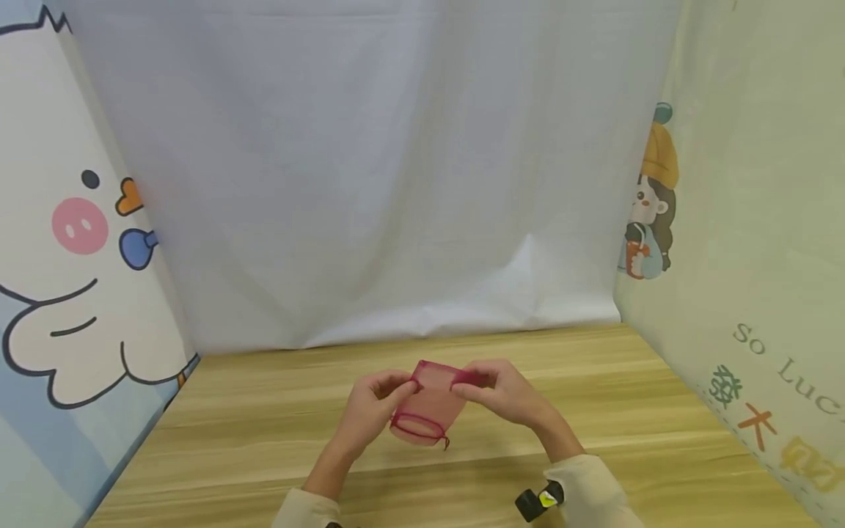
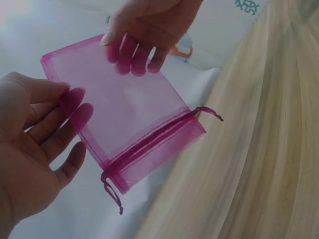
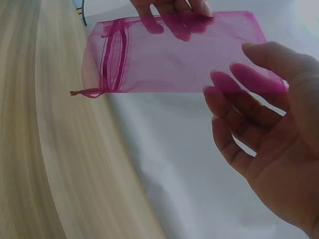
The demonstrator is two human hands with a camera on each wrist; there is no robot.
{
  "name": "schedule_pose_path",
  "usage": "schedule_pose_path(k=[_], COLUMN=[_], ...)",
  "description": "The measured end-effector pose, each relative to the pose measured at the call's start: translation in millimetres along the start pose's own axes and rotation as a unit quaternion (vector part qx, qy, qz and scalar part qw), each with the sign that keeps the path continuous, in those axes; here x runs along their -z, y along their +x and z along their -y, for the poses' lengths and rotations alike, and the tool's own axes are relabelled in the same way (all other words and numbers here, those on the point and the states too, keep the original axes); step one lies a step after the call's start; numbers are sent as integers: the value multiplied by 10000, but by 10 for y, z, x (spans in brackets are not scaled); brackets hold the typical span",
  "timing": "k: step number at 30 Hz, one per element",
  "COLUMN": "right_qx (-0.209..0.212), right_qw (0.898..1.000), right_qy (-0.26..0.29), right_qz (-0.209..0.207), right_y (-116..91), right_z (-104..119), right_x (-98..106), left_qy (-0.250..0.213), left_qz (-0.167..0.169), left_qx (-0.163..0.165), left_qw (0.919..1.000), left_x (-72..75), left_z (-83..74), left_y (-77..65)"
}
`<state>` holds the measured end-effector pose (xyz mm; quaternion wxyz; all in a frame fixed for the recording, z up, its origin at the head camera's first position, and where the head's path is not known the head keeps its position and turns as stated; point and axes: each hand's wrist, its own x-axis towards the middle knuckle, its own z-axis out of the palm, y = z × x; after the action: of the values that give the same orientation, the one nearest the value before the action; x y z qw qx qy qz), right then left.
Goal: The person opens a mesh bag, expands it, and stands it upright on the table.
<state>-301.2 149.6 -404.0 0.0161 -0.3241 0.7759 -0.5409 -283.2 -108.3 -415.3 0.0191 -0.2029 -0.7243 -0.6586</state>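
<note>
While both hands have it raised, the bag (image 1: 432,400) is above the table (image 1: 264,411) and apart from it, plain end far, mouth end near. Left grip (image 1: 370,407): narrow, pinching the bag's left edge, thumb on the person's side, fingertips showing pink through the mesh behind. Right grip (image 1: 505,392): likewise narrow, pinching by the far right corner. Panel between them fairly flat; no contents show through.

Cord (image 2: 149,139) runs across the bag close to the mouth, a loose tail at each side, left and right. Both tails hang clear of the fingers. Whether the two layers at the mouth are parted: cannot tell.

Handling notes (judgement). Step in hand looks to be holding the bag spread. Mesh is probably slippery and easily creased, so light thumb pressure with fingers flat behind should serve better than a hard pinch. Draw left and right evenly; too much pull could skew the panel or strain the side seams. The grips sit toward the far end, so the mouth is less supported and may sag or fold. If either grip shifts, better one at a time, the other holding, tails free of the fingers.
</note>
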Motion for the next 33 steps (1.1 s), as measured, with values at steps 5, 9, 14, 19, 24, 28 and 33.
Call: schedule_pose_path(k=[5, 9, 14, 19, 24, 28, 33], right_qx=[282, 340, 219, 187, 172, 41, 10], right_qw=[9995, 9994, 9994, 9994, 9995, 9996, 9998], right_qy=[89, 6, 3, -133, -67, 82, 60], right_qz=[-101, 90, 285, 273, 268, 252, 211], right_y=[27, 46, 56, 60, 62, 63, 61], right_z=[-15, 10, 47, 33, 26, 29, 48], right_x=[-51, -111, -159, -164, -167, -179, -190], left_qy=[60, 21, 83, 130, -15, -74, -88], left_qz=[379, 719, 597, 454, 434, 422, 446], left_qx=[130, 129, 93, 119, 55, -20, -31], left_qw=[9992, 9973, 9981, 9988, 9990, 9991, 9990], left_x=[15, -19, -70, -82, -81, -87, -101], left_z=[7, 12, 25, 36, 30, 30, 22], left_y=[-3, 7, 17, 18, 15, 13, 10])
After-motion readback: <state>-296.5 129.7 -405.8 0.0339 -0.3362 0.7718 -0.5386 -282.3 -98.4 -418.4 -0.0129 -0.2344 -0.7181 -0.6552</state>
